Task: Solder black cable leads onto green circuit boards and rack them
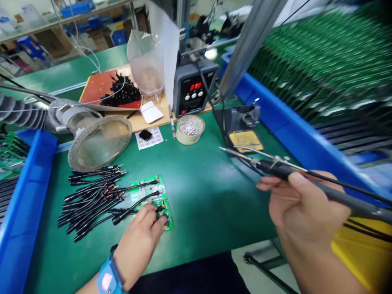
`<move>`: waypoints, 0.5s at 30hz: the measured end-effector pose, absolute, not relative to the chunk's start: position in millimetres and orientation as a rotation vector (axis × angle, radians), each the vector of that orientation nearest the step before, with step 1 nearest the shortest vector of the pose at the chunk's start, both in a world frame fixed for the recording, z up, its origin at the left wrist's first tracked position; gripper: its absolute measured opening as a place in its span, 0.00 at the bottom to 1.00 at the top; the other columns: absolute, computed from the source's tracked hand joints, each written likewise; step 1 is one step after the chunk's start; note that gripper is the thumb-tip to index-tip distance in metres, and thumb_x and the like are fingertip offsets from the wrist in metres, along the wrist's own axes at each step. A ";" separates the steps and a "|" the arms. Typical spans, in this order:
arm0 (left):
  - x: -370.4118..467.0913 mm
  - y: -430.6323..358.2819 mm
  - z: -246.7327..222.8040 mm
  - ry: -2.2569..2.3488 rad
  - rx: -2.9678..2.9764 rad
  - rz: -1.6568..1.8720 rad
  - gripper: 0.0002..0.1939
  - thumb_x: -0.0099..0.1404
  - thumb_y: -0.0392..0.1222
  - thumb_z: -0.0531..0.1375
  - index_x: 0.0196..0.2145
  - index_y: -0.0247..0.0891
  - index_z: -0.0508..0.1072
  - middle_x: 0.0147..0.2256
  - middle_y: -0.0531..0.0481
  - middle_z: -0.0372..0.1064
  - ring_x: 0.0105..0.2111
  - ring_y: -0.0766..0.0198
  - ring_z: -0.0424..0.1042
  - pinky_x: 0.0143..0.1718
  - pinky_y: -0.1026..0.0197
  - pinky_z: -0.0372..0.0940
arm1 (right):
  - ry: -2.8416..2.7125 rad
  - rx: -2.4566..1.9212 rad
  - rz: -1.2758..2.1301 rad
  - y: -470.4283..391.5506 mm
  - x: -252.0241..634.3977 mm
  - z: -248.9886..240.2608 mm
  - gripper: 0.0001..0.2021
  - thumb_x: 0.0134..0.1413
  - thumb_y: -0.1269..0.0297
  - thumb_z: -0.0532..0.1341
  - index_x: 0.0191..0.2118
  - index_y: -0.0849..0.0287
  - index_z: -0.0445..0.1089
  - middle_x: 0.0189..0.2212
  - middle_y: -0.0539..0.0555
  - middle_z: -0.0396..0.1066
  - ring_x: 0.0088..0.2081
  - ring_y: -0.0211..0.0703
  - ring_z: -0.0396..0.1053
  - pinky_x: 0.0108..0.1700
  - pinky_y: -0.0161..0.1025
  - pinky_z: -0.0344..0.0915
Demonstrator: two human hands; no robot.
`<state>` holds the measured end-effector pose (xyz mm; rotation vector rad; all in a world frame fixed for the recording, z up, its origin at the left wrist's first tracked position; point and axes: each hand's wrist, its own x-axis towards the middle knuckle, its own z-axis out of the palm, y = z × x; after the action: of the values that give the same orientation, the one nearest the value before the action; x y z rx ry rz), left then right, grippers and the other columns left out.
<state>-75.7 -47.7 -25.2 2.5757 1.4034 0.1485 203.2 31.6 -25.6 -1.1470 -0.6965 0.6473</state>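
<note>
The board (pixel 150 189) lies flat on the green table (pixel 202 171), in front of the person and left of centre. The left hand (pixel 147 228) rests over its lower part with bent fingers and covers some of the board; whether these pinch a cable end or only press down cannot be told. The right hand (pixel 306 212) grasps the iron (pixel 272 168), fingers wrapped around the handle and thumb on top. The iron's tip points left, well apart from the board.

Obstructions near the board: several black cables extend across its left edge. The main cable pile (pixel 94 200) lies just beside it, on the left. The fume hood (pixel 99 143) stands beyond the pile, mouth tilted toward the person.

Behind the board: a paper (pixel 155 142) bearing a small black item (pixel 145 135), then a cup (pixel 187 140) of silvery material. Beyond the cup stands the station (pixel 194 92), its display lit red; a cord crosses its front. The stand (pixel 245 118) and yellow sponge (pixel 245 139) are right of the cup.

Lateral limits: a left bin (pixel 39 163) and a right bin (pixel 269 106), both blue, the latter beneath rows of green boards (pixel 315 57).
</note>
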 end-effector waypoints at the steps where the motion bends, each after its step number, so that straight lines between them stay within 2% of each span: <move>1: -75.8 -46.6 -24.7 1.397 2.576 0.140 0.11 0.66 0.34 0.51 0.42 0.33 0.71 0.36 0.42 0.65 0.47 0.51 0.63 0.45 0.48 0.69 | -0.684 -1.141 0.577 40.9 209.3 -24.6 0.09 0.36 0.65 0.63 0.26 0.60 0.61 0.16 0.42 0.66 0.15 0.39 0.68 0.16 0.36 0.67; 5: -63.4 -43.7 -23.5 1.406 2.509 0.143 0.10 0.66 0.36 0.52 0.42 0.35 0.72 0.34 0.44 0.66 0.44 0.52 0.65 0.43 0.48 0.69 | -0.643 -1.170 0.298 77.8 236.9 -25.4 0.11 0.39 0.66 0.62 0.28 0.60 0.59 0.16 0.41 0.64 0.19 0.36 0.70 0.19 0.32 0.67; 9: -33.9 -46.9 -25.5 1.448 2.393 0.202 0.11 0.65 0.37 0.55 0.43 0.33 0.72 0.34 0.43 0.68 0.43 0.52 0.66 0.43 0.48 0.69 | -0.730 -1.339 0.268 103.0 250.3 -27.6 0.11 0.41 0.67 0.62 0.30 0.60 0.59 0.16 0.43 0.65 0.19 0.38 0.70 0.19 0.33 0.66; 12: -21.1 -50.7 -20.9 1.403 2.279 0.382 0.17 0.64 0.40 0.56 0.49 0.31 0.68 0.39 0.41 0.69 0.47 0.52 0.65 0.47 0.51 0.68 | -0.876 -1.513 0.286 112.6 247.1 -22.5 0.10 0.43 0.65 0.63 0.31 0.65 0.64 0.17 0.49 0.67 0.18 0.37 0.68 0.21 0.36 0.66; 15: -29.6 -48.8 -12.4 1.343 2.193 0.569 0.17 0.67 0.40 0.53 0.51 0.34 0.66 0.46 0.41 0.67 0.50 0.57 0.64 0.51 0.55 0.65 | -1.086 -1.678 0.275 124.1 245.0 -16.8 0.16 0.44 0.57 0.62 0.30 0.70 0.69 0.21 0.58 0.71 0.19 0.37 0.67 0.24 0.41 0.65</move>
<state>-29.6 -48.8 -12.4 2.1934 1.3429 0.5688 245.0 124.1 -16.8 -1.6780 -1.0858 0.2753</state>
